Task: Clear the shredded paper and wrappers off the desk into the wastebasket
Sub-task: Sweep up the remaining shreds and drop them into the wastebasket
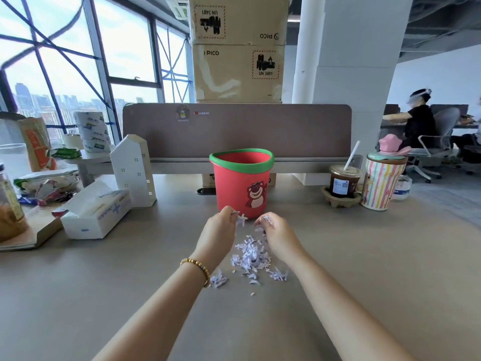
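Observation:
A red wastebasket [234, 188] with a green rim and a bear picture stands upright on the grey desk [364, 256], just beyond my hands. A loose pile of white shredded paper [251, 257] lies on the desk between my forearms. My left hand [220, 230] pinches a few shreds in its fingertips in front of the basket's base. My right hand [276, 233] is closed on a small bunch of shreds at the same height. Crumpled wrappers [49, 190] lie at the far left.
A tissue box [97, 213] and a white house-shaped holder [135, 170] stand left of the basket. An iced coffee [343, 182] in a paper tray and a striped cup [381, 185] stand at the right. A brown divider panel [236, 131] backs the desk.

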Available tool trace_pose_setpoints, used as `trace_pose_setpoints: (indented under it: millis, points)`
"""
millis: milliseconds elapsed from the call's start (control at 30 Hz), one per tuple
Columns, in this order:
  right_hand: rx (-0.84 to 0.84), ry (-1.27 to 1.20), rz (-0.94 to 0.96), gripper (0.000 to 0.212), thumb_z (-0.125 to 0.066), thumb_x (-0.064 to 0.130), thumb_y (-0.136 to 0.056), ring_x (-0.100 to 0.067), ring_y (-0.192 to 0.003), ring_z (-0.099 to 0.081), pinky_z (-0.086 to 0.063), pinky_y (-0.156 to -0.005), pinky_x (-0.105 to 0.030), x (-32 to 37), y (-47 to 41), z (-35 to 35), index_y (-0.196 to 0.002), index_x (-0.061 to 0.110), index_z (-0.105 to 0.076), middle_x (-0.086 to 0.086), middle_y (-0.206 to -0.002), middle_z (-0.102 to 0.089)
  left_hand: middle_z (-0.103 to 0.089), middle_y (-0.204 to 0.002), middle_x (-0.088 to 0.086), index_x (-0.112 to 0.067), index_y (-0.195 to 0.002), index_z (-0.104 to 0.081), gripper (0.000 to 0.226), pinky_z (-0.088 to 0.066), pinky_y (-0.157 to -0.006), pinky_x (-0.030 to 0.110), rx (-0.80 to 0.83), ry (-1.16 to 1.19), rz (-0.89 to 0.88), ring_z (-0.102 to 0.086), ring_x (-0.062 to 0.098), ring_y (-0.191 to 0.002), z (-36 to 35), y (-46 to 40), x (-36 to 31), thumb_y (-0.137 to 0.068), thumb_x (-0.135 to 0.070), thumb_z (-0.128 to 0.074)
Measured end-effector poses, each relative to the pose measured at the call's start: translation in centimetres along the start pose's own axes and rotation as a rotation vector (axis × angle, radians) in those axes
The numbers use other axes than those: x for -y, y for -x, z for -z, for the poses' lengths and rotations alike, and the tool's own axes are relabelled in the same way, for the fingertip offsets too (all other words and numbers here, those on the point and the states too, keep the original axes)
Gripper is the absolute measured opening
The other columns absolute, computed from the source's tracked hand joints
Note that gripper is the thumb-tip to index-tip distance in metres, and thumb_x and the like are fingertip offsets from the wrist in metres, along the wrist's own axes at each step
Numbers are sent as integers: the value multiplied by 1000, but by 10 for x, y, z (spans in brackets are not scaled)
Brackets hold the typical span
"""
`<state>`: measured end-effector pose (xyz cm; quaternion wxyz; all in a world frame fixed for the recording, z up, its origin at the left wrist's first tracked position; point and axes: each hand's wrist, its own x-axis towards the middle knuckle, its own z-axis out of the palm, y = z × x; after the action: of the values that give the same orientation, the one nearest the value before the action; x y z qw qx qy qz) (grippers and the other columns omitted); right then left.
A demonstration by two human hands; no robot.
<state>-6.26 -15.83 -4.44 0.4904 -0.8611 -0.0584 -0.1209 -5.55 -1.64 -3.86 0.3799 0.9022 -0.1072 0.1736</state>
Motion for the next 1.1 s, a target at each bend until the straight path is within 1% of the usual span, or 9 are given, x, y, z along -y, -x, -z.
trace_pose_setpoints:
  millis: [200, 367, 500, 667, 767, 833, 900, 967, 1100]
  points:
    - [5, -110, 16, 30, -35, 13, -100, 7, -37, -47, -30, -43, -10, 27, -24, 15, -78, 17, -54, 9, -60, -48, -53, -73, 7, -6, -82, -46, 25, -34, -54, 27, -63, 47, -56, -47, 23, -66, 19, -30, -20, -99, -21, -35]
    - [13, -261, -19, 35, -33, 11, -100, 0, -35, -39, -29, -33, -9, 51, -53, 27, -71, 17, -52, 3, -62, -51, -45, -62, 0, -8, -76, -40, 26, -26, -53, 30, -127, 73, -71, -43, 21, -59, 38, -69, -32, -99, -19, -36]
    - [20, -130, -4, 34, -36, 15, -98, -7, -50, -43, -32, -45, -19, 65, -90, 36, -71, 21, -55, 2, -68, -52, -51, -69, 7, -8, -84, -47, 24, -31, -52, 30, -124, 9, -125, -45, 24, -61, 47, -108, -40, -99, -22, -35]
    - [29, -73, 13, 37, -36, 9, -97, -14, -42, -32, -22, -34, -15, 76, -149, 50, -67, 17, -54, -2, -52, -33, -48, -65, 4, 1, -95, -53, 28, -32, -52, 29, -145, -43, -165, -43, 24, -59, 46, -168, -46, -99, -21, -36]
    - [13, 70, 36, 34, -39, 5, -95, -11, -40, -37, -23, -28, -13, 77, -184, 54, -70, 12, -60, -3, -53, -40, -54, -79, 10, 0, -100, -53, 27, -37, -62, 29, -139, -88, -169, -48, 27, -68, 40, -200, -40, -98, -21, -37]
    - [45, 265, 58, 32, -42, 1, -91, -12, -52, -47, -30, -33, -9, 76, -203, 52, -68, 11, -61, -1, -61, -52, -53, -82, 8, -3, -103, -53, 27, -38, -67, 28, -107, -159, -188, -48, 25, -72, 34, -216, -33, -98, -23, -35]
    - [80, 373, 58, 30, -44, 2, -90, -24, -72, -61, -40, -51, -19, 73, -219, 48, -68, 9, -63, -11, -79, -66, -52, -81, 6, -5, -101, -53, 27, -40, -70, 28, -72, -228, -196, -48, 24, -75, 29, -228, -25, -98, -24, -35]
    - [97, 437, 59, 24, -44, 3, -91, -33, -84, -63, -37, -57, -27, 71, -232, 43, -81, 1, -66, -19, -95, -69, -51, -73, 4, -7, -92, -53, 25, -42, -67, 30, -22, -261, -171, -49, 25, -74, 24, -239, -18, -97, -25, -37]
    - [180, 598, 4, 22, -41, 5, -93, -18, -52, -36, -24, -44, -25, 68, -240, 36, -84, 9, -60, -6, -62, -46, -54, -74, 3, -8, -86, -56, 29, -37, -65, 28, 83, -350, -121, -50, 24, -74, 18, -249, -13, -95, -33, -44]
